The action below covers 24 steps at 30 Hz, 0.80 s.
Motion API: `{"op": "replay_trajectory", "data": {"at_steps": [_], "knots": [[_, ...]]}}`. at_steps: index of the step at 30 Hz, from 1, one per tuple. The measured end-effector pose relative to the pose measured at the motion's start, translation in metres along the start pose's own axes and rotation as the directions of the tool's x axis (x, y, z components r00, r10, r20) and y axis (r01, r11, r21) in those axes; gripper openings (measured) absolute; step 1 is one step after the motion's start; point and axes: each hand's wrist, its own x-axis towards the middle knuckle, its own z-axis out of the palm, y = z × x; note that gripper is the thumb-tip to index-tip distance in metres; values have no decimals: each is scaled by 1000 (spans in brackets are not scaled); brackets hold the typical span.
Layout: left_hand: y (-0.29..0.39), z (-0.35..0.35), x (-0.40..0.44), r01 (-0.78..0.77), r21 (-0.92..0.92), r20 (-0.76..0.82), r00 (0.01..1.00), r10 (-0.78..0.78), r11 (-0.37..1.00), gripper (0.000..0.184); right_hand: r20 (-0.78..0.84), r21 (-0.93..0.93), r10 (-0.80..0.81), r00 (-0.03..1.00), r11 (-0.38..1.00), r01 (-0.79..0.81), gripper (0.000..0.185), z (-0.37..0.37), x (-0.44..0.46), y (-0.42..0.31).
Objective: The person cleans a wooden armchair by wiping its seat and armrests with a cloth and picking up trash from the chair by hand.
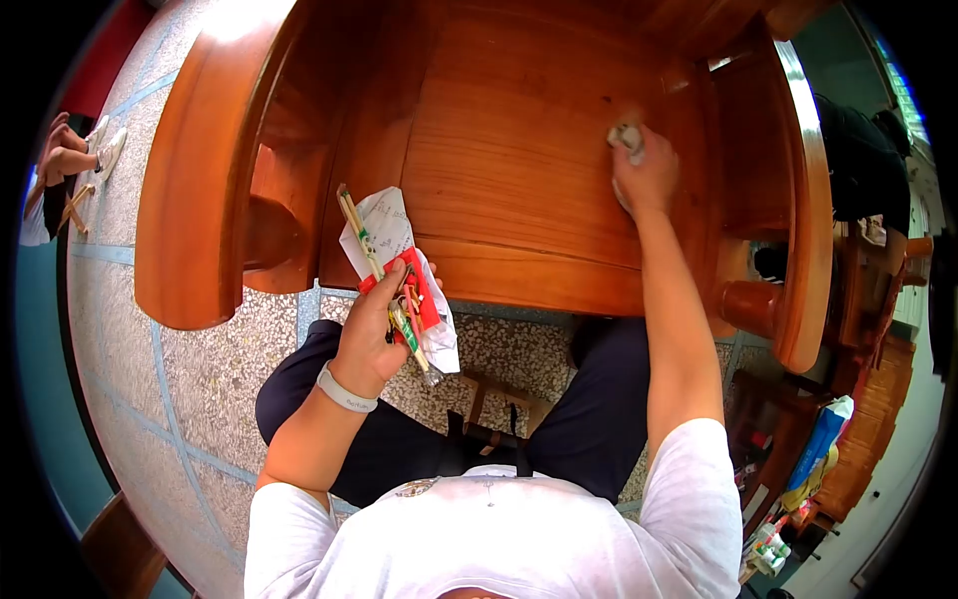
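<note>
right hand (651,178) is gripping a pale cloth (627,142) at the wooden seat's (509,170) right side; even pressure is probably suiting the grain best. left hand (365,347) is clutching paper (383,225), sticks (361,235) and red packet (429,307) near the seat's front-left corner.

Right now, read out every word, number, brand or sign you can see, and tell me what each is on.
No text reads clearly.
White paper in the left hand: dark marks like writing, too blurred.
Wristband: dark lettering, too small.
White shirt: small marks near the hem, unreadable.
</note>
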Motion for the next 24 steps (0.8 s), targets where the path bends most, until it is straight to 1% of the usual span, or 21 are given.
{"op": "replay_trajectory", "data": {"at_steps": [1, 3, 4, 5, 7, 9, 11, 12, 13, 14, 15, 17, 18, 19, 20, 22, 24], "knots": [[-1, 1, 0, 4, -10, -5, 1000, -4, 1000, 25, -11, -83, -49, 999, 995, 48, 40, 5, 1, -9], [-3, 3, -2, 11, -14, -1, 1000, -11, 1000, 24, 108, 20, -27, 994, 999, 25, 40, -9, -6, -65], [-3, 6, -4, 1, -10, -7, 1000, -1, 1000, 24, 45, 12, -171, 984, 985, 171, 40, 11, -13, -79], [-2, 9, -6, 1, -9, 4, 1000, -1, 1000, 24, -17, -5, -315, 949, 949, 315, 41, 29, -19, -92], [-1, 11, -9, -2, -6, 24, 1000, 2, 1000, 24, -16, 91, -389, 921, 917, 389, 39, 24, -43, -134], [-1, 13, -10, -1, -39, 24, 1000, 2, 999, 23, -75, 209, -386, 919, 895, 393, 35, 22, -62, -156], [-1, 20, -16, -10, -30, 36, 999, 12, 1000, 22, -21, 236, -378, 925, 897, 373, 39, 13, -79, -168], [-1, 24, -18, -12, -24, 36, 999, 13, 1000, 21, -40, 222, -375, 926, 900, 375, 39, 10, -88, -172], [-3, 24, -17, -19, -34, 41, 999, 21, 999, 20, -24, 284, -398, 917, 877, 388, 36, 7, -94, -175], [-4, 22, -14, -42, -4, 77, 996, 42, 999, 20, -9, 338, -418, 908, 853, 397, 33, 6, -94, -173], [-5, 20, -14, -28, -13, 79, 996, 29, 1000, 20, -25, 311, -409, 912, 864, 396, 33, 9, -90, -170], [-4, 16, -12, -10, -13, 70, 998, 11, 1000, 20, -118, 523, -341, 933, 777, 351, 31, 15, -82, -170], [-4, 12, -11, -8, -6, 78, 997, 8, 1000, 20, -126, 518, -336, 934, 780, 350, 31, 16, -77, -164], [-4, 10, -9, -3, 14, 110, 994, 2, 1000, 21, 5, 704, -117, 993, 706, 80, 31, 5, -67, -155], [-3, 9, -7, 1, 31, 141, 990, -5, 1000, 22, 183, 817, 72, 981, 544, -192, 31, -8, -60, -145], [-2, 10, -7, -11, 32, 136, 991, 7, 999, 20, 354, 852, 230, 906, 321, -415, 36, -38, -55, -111], [-2, 7, -5, 21, 35, 164, 986, -27, 999, 20, 320, 863, 361, 876, 271, -427, 36, -78, -63, -77]]}}
